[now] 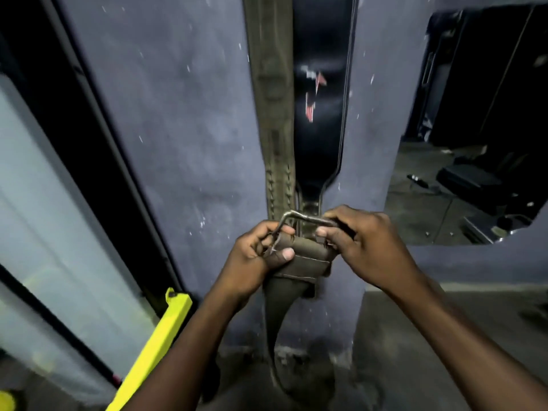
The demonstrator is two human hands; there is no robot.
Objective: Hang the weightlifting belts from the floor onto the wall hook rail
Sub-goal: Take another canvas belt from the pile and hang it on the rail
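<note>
Both hands are closed on the buckle end of a brown belt (299, 262) held up in front of a blue-grey wall (178, 114): the left hand (255, 256) pinches the strap with its thumb laid across the folded webbing, and the right hand (364, 235) has a narrow grip on the far side of the metal buckle (299, 218). The rest of this belt droops from the hands toward the floor (415, 336), its tail curling near the base of the wall. Above the hands two other belts hang flat against the wall, an olive one (272, 84) with two rows of punched holes and a wide black one (321, 54) with a pale stitched edge and a worn red-and-white mark; whatever holds them lies out of view above the frame, so I cannot tell how close the buckle is to a hook. The main risk looks like the thin bent-wire buckle, which seems twisted out of true: it could miss or slide off a hook, and the strap's hanging weight would then pull it out of the fingers. The buckle could also snag the hanging pair and knock one down. The brown strap looks like soft, matte, stitched fabric or worn leather, widening below the hands; the buckle is dull grey metal.
</note>
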